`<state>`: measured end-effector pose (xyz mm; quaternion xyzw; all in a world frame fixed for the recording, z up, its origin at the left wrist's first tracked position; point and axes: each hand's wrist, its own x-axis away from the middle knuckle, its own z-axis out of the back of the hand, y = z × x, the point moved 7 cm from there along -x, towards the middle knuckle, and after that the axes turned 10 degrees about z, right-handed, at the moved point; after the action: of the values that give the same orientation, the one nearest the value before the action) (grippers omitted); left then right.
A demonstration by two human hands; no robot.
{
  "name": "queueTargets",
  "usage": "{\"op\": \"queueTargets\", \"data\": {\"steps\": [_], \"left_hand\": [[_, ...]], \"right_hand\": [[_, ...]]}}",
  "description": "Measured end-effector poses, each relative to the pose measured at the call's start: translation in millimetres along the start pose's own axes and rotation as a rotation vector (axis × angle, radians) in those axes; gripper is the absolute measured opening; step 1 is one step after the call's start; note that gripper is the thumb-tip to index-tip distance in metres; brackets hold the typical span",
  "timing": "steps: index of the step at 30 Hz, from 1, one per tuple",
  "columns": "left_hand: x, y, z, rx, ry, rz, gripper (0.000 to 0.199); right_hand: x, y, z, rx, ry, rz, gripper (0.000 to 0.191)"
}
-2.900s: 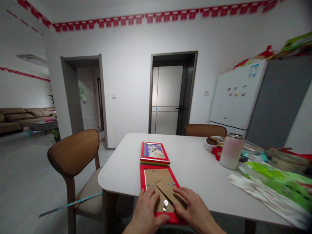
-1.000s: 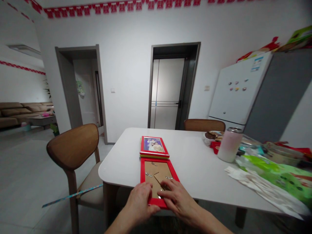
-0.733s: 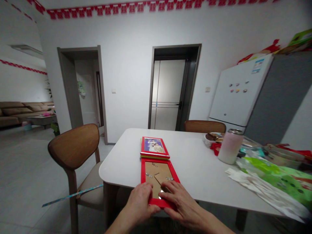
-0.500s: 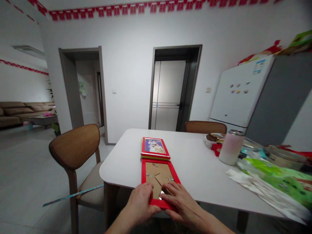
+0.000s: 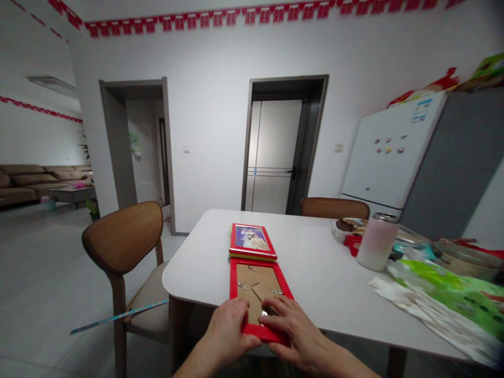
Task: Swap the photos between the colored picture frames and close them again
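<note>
A red picture frame [image 5: 233,278] lies face down at the table's near edge, its brown backing board and small metal clips facing up. My left hand [image 5: 228,325] grips its near left corner, thumb along the front edge and fingers on top. At the near right corner, my right hand [image 5: 289,328] is closed around the frame, with its fingertips by the metal clip [image 5: 264,314] on the near side. Just beyond lies a stack of frames [image 5: 271,256], the top one red and face up with a photo [image 5: 252,239] in it.
On the right of the white table [image 5: 197,262] stand a pink-white tumbler [image 5: 378,241], a green packet [image 5: 452,286], white cloth or tissue [image 5: 425,310] and bowls. Wooden chairs stand at the left [image 5: 126,236] and far side [image 5: 334,207]. A blue patterned strip [image 5: 118,316] crosses the left chair.
The camera view has shifted slightly, so the scene sits a little lower and further right. Both hands stay on the red frame in nearly the same pose.
</note>
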<state>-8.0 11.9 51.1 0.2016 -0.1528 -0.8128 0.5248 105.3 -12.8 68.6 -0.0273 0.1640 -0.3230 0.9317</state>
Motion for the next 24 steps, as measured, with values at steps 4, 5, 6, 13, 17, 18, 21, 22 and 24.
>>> {"op": "queueTargets", "data": {"steps": [4,5,6,13,17,18,21,22,24], "left_hand": [[0.3,-0.9,-0.2,-0.01,0.006,0.018,0.043],[0.1,-1.2,-0.3,-0.013,0.007,0.019,0.041],[-0.1,-1.5,-0.3,-0.016,0.009,0.017,0.039],[1.3,-1.0,4.7,-0.002,0.015,0.004,0.038],[3.2,1.9,7.9,-0.011,0.001,-0.003,0.035],[3.4,2.4,8.4,-0.01,-0.001,-0.001,0.036],[4.0,1.8,8.9,-0.004,-0.008,0.025,0.039],[4.4,1.0,8.5,-0.007,-0.013,0.037,0.04],[5.7,-0.5,7.0,-0.015,-0.025,0.053,0.039]], "right_hand": [[-17.4,17.2,-0.1,-0.068,0.069,-0.11,0.033],[-24.5,23.6,-2.9,-0.061,0.085,-0.139,0.033],[-32.4,29.7,-6.7,-0.046,0.093,-0.164,0.033],[-69.6,45.2,-29.0,0.066,0.03,-0.161,0.025],[-68.0,41.9,-28.9,0.042,0.019,-0.157,0.028],[-67.3,41.3,-28.5,0.036,0.028,-0.16,0.028],[-66.8,44.8,-28.4,0.001,0.077,-0.191,0.027],[-66.9,49.2,-28.3,-0.015,0.101,-0.22,0.026],[-67.1,63.0,-27.2,-0.033,0.157,-0.304,0.026]]}}
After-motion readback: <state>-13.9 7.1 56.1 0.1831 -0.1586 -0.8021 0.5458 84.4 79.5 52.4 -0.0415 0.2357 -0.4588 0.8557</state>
